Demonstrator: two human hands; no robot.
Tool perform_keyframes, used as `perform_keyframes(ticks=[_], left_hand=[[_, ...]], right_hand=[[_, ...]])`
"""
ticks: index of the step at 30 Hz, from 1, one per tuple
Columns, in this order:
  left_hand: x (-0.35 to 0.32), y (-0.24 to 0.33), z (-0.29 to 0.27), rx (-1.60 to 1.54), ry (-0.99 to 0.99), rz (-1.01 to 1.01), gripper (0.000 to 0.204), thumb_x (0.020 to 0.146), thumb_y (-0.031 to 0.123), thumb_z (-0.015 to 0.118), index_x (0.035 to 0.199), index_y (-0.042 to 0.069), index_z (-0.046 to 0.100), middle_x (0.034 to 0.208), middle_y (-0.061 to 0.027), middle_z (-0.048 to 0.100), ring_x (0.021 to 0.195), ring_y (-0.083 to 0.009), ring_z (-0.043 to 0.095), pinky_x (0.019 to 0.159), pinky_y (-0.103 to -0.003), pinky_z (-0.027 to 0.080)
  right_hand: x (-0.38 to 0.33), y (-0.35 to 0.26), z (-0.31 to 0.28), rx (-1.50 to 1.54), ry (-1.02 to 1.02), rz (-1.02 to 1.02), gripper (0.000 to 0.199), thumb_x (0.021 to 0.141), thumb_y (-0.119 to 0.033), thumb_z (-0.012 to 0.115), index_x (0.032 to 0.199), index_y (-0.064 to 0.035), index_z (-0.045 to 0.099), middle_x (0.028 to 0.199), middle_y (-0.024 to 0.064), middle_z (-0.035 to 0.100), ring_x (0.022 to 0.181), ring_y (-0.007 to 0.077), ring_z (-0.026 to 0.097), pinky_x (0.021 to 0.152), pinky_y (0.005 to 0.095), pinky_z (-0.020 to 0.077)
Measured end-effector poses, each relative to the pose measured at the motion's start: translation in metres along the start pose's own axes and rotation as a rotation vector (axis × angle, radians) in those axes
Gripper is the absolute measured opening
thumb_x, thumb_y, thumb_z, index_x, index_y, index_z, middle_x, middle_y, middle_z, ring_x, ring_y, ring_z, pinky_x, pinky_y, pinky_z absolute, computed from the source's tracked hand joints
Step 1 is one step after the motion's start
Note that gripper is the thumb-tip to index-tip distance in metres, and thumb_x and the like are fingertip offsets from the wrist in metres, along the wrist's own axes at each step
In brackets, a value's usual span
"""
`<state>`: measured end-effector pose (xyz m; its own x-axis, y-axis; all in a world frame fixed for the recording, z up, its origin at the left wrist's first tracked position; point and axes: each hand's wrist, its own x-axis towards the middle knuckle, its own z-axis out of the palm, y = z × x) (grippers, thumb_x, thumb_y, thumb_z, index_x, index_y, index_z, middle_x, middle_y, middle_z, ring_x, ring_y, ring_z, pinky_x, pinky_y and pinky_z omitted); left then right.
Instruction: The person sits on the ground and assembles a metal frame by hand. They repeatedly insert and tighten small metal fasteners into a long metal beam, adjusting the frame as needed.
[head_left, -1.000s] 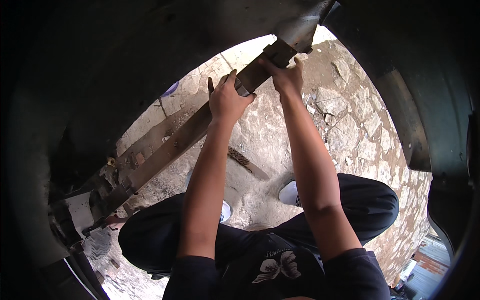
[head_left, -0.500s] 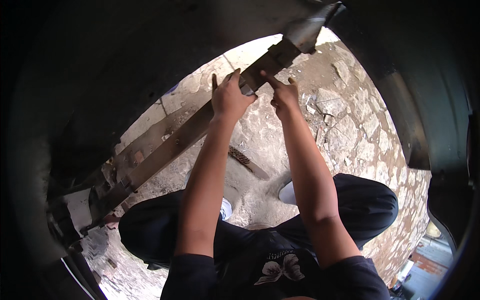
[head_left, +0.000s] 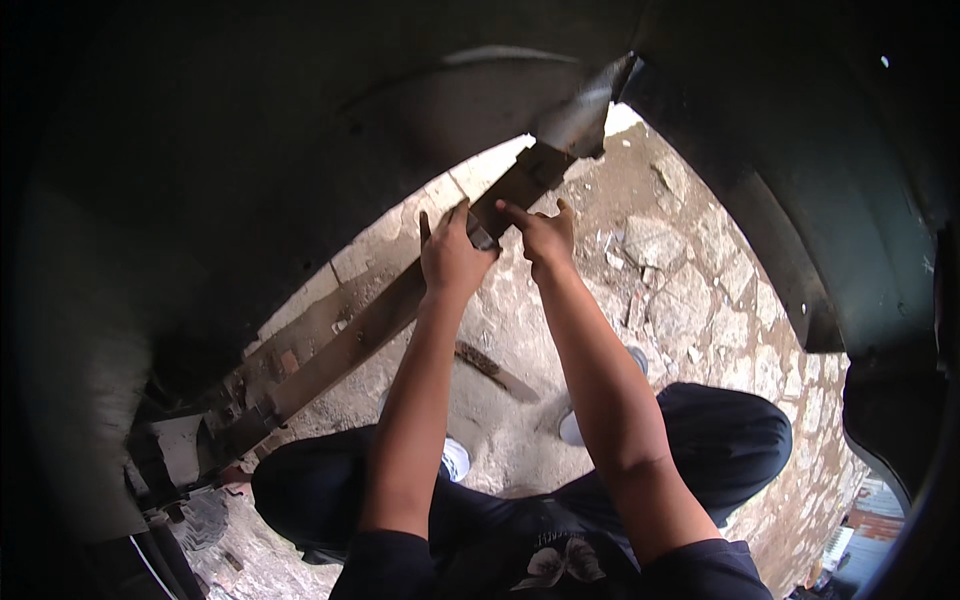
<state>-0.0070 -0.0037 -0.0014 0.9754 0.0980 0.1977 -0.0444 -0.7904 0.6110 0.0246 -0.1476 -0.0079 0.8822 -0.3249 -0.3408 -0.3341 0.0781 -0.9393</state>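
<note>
A long brown metal bar (head_left: 345, 350) slants up from the lower left to the upper right beneath a large dark curved panel (head_left: 250, 170). My left hand (head_left: 452, 262) is closed on the bar near its upper part, its fingers across the top and its thumb by a small shiny metal piece (head_left: 482, 238). Just to the right, my right hand (head_left: 545, 238) holds the bar's lower edge, one digit laid flat on its face; its other fingers are partly hidden. A grey bracket-like end piece (head_left: 580, 118) tops the bar.
A brush with a wooden handle (head_left: 497, 372) lies on the dusty ground between my feet. Rough stone paving (head_left: 690, 290) with loose chips spreads to the right. The dark panel curves around overhead and down the right side (head_left: 860, 230). A pale bracket (head_left: 180, 450) sits at the bar's lower end.
The bar, panel and both hands have come lower in the view as it tilts. Both hands keep about the same places on the bar.
</note>
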Motion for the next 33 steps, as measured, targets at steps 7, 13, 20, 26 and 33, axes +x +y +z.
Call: perform_keyframes(ticks=[7,13,20,26,33], left_hand=[[0.001,-0.002,-0.003,0.004,0.014,0.051,0.086,0.069,0.025,0.091,0.144,0.005,0.055,0.131,-0.0211,0.067,0.123,-0.0379,0.064,0.114,-0.046,0.044],[-0.003,-0.003,0.001,-0.078,0.075,0.081,0.081,0.069,0.020,0.090,0.142,0.004,0.057,0.130,-0.0213,0.067,0.122,-0.0387,0.064,0.107,-0.046,0.049],[-0.004,-0.006,0.002,-0.077,0.076,0.072,0.077,0.072,0.024,0.089,0.141,0.004,0.059,0.127,-0.0221,0.069,0.120,-0.0392,0.065,0.120,-0.049,0.036],[-0.003,-0.012,-0.001,-0.034,0.083,0.146,0.072,0.075,0.020,0.086,0.140,0.003,0.060,0.127,-0.0237,0.068,0.117,-0.0421,0.066,0.105,-0.046,0.051],[0.000,-0.007,0.000,0.070,-0.037,0.162,0.085,0.069,0.033,0.092,0.142,0.005,0.057,0.128,-0.0197,0.069,0.117,-0.0377,0.067,0.102,-0.045,0.052]], right_hand=[[-0.005,-0.002,0.018,-0.309,0.234,-0.194,0.119,0.062,-0.047,0.097,0.150,0.0079,0.038,0.142,0.0284,0.054,0.136,0.0405,0.051,0.115,0.0444,0.0424],[-0.007,0.000,0.027,-0.281,0.372,-0.309,0.118,0.061,-0.048,0.095,0.150,0.0048,0.038,0.151,0.0283,0.041,0.145,0.0431,0.038,0.121,0.0442,0.0346],[-0.016,0.018,0.026,-0.300,0.368,-0.187,0.130,0.063,-0.057,0.092,0.154,0.0108,0.027,0.158,0.0384,0.019,0.153,0.0502,0.019,0.126,0.0421,0.0260],[-0.001,0.012,0.035,-0.253,0.294,-0.369,0.122,0.063,-0.059,0.089,0.149,0.0114,0.037,0.155,0.0306,0.039,0.153,0.0405,0.026,0.130,0.0472,0.0019],[0.026,0.049,0.029,-0.298,0.295,-0.249,0.138,0.057,-0.052,0.096,0.156,0.0104,0.024,0.161,0.0347,0.016,0.149,0.0438,0.032,0.128,0.0387,0.0212]])
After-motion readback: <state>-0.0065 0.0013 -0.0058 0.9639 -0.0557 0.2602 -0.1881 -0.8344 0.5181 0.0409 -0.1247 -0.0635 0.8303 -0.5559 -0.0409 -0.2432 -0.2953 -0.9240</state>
